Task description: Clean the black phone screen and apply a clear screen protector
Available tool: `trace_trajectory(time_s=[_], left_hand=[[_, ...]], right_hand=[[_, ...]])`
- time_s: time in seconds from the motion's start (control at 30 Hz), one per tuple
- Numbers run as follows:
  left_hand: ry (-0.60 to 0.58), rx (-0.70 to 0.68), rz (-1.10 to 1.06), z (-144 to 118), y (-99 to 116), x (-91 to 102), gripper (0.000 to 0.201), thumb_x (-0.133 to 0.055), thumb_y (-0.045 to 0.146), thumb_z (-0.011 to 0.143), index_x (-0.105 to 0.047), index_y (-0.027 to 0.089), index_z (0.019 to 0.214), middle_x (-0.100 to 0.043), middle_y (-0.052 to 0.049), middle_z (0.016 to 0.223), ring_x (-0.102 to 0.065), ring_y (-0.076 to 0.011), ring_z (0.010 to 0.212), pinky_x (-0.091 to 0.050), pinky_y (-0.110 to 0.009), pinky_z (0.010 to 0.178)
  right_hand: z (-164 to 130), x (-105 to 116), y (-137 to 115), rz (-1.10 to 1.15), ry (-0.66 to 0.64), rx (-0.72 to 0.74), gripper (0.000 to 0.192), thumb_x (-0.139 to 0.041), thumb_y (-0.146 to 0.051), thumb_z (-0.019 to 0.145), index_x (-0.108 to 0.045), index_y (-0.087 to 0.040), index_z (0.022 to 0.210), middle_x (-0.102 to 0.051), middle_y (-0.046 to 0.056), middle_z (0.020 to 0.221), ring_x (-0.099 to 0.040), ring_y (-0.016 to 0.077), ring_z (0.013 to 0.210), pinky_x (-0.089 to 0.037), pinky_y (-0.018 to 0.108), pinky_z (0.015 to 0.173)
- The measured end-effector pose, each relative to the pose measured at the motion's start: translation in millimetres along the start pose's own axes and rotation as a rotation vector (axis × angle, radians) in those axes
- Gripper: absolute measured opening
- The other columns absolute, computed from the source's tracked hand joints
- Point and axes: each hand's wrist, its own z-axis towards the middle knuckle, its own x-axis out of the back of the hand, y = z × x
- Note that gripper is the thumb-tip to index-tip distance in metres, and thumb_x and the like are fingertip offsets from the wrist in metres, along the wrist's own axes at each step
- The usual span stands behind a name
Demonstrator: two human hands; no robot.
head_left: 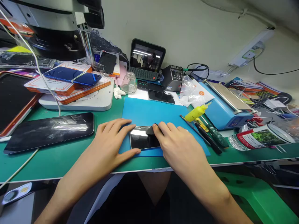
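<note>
A green bench [70, 155] fills the frame's lower half, a blue mat [154, 112] at centre. On the mat lies a phone [142, 138]. The left hand [112, 140] grips its left end; the right hand [177, 143] pinches a dark pick [151, 130] against it. A tablet [49, 130] lies left, and a yellow bottle [197, 112] and screwdrivers [210, 133] right.
</note>
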Motion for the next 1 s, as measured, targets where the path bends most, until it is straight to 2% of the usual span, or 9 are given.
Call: trace_trajectory(time_s=[0.2,0.4,0.53,0.77,1.0], left_hand=[[0.012,-0.004,-0.014,1.8,0.5,0.3,0.061,-0.070,0.058,0.101,-0.051,0.025,0.148,-0.060,-0.011,0.155,-0.052,-0.0353,0.144,-0.037,-0.054,0.115],[0.018,0.009,-0.024,2.1,2.0,1.1,0.061,-0.073,0.057,0.100,-0.052,0.024,0.148,-0.059,-0.012,0.155,-0.053,-0.0359,0.144,-0.037,-0.056,0.116],[0.014,0.007,-0.029,1.7,1.9,1.2,0.061,-0.073,0.056,0.100,-0.053,0.024,0.147,-0.060,-0.012,0.155,-0.053,-0.0361,0.145,-0.038,-0.056,0.117],[0.008,0.024,-0.044,2.0,2.1,2.3,0.060,-0.072,0.057,0.100,-0.052,0.027,0.148,-0.059,-0.010,0.155,-0.052,-0.0353,0.146,-0.038,-0.058,0.117],[0.015,0.021,-0.040,2.7,3.0,3.4,0.059,-0.073,0.055,0.100,-0.053,0.026,0.147,-0.059,-0.011,0.156,-0.053,-0.0350,0.146,-0.039,-0.055,0.115]], right_hand=[[-0.2,3.3,-3.4,-0.024,-0.031,0.001,0.049,-0.057,0.000,0.091,-0.068,-0.006,0.138,-0.070,0.010,0.107,-0.068,0.0271,0.090,-0.052,0.041,0.066],[5.7,9.8,-11.9,-0.030,-0.049,-0.032,0.044,-0.055,0.000,0.092,-0.073,-0.008,0.132,-0.070,0.010,0.104,-0.067,0.0267,0.088,-0.052,0.040,0.066],[5.4,11.4,-14.6,-0.040,-0.060,-0.030,0.049,-0.055,0.003,0.089,-0.072,-0.008,0.133,-0.071,0.012,0.109,-0.068,0.0278,0.090,-0.054,0.041,0.067],[14.0,11.4,-19.4,-0.027,-0.065,-0.060,0.040,-0.054,-0.002,0.096,-0.073,-0.009,0.131,-0.070,0.011,0.106,-0.068,0.0263,0.090,-0.055,0.039,0.066],[-3.3,6.7,-15.8,-0.038,-0.032,-0.116,0.047,-0.058,-0.001,0.093,-0.070,-0.006,0.138,-0.073,0.012,0.110,-0.069,0.0272,0.088,-0.055,0.041,0.067]])
